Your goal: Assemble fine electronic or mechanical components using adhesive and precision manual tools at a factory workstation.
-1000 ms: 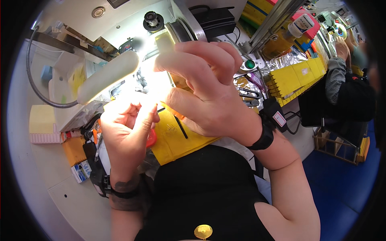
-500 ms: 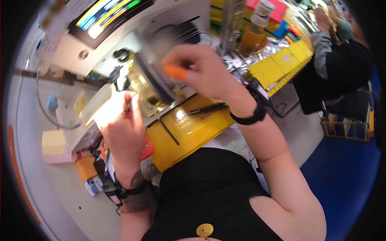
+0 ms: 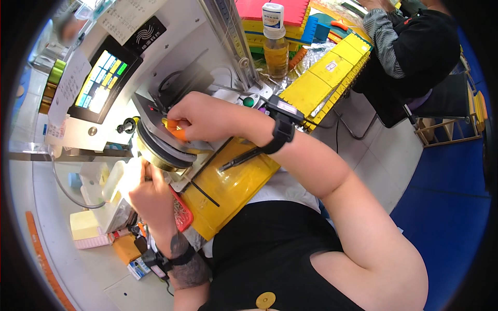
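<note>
In front of a white machine (image 3: 155, 57) is a round brass-coloured wheel (image 3: 155, 155) with a dark grey band. My left hand (image 3: 153, 199) is closed in a pinch at the wheel's lower left; strong light washes out its fingertips, so what they hold is hidden. At the wheel's upper right my right hand (image 3: 210, 116) is curled, with orange at its thumb and fingertips that look like finger covers. Anything between those fingers is too small to make out. A yellow board (image 3: 228, 192) lies below the wheel, bearing a dark slim tool (image 3: 241, 159).
Beside my left wrist sits a red tray (image 3: 182, 213) of small pieces. A lit screen (image 3: 104, 78) is on the machine. Back right are a bottle (image 3: 275, 52) and yellow toothed boards (image 3: 332, 72). A co-worker in black (image 3: 420, 52) sits at far right, near a chair (image 3: 441, 98).
The view has turned, so the machine and screen now show more fully. My right hand has come down and left, close against the wheel; my left hand stays at its lower edge.
</note>
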`<state>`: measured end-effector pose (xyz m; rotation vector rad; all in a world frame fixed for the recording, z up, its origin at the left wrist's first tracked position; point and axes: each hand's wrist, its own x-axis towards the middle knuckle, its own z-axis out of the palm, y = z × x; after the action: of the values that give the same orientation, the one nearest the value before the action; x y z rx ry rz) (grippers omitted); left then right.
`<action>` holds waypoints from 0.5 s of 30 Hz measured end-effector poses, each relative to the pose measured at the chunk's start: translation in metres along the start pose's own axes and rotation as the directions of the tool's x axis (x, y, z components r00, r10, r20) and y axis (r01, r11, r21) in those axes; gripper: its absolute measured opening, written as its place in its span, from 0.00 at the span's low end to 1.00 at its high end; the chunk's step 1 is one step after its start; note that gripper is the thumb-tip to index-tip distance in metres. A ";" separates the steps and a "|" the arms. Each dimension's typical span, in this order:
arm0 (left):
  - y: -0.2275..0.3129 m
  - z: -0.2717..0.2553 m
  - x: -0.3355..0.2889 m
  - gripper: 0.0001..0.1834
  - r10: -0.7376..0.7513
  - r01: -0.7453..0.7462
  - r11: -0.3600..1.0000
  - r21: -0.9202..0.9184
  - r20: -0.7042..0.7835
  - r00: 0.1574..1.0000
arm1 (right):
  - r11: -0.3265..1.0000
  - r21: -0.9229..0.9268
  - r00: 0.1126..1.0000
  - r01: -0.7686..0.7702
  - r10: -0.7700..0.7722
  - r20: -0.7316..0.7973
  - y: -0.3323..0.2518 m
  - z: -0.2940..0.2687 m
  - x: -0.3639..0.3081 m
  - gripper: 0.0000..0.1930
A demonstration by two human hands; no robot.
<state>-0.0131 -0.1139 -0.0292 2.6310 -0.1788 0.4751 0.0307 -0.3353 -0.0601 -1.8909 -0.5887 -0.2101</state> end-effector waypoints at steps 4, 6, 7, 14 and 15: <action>0.008 -0.039 -0.029 0.07 0.358 -0.358 0.927 -0.110 -0.020 0.933 | 0.994 0.081 0.940 -0.078 0.100 -0.327 -0.056 -0.027 -0.060 0.05; 0.025 -0.044 -0.043 0.14 0.549 -0.520 0.814 -0.259 0.048 0.835 | 0.957 0.285 0.875 0.058 0.089 -0.477 -0.075 -0.044 -0.099 0.07; 0.046 -0.039 -0.049 0.20 0.591 -0.514 0.764 -0.390 0.103 0.800 | 0.891 0.390 0.815 0.233 0.039 -0.578 -0.075 -0.049 -0.112 0.08; 0.137 0.050 -0.007 0.42 0.714 -0.582 0.623 -0.523 0.076 0.696 | 0.674 0.522 0.690 0.524 0.024 -0.724 -0.086 -0.082 -0.153 0.16; 0.136 0.062 -0.002 0.41 0.718 -0.592 0.633 -0.499 0.094 0.689 | 0.616 0.590 0.727 0.522 0.040 -0.685 -0.084 -0.088 -0.158 0.17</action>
<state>-0.0240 -0.2628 -0.0250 2.0878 -1.2472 0.2246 -0.1350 -0.4387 -0.0210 -0.7828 -0.3650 -0.6741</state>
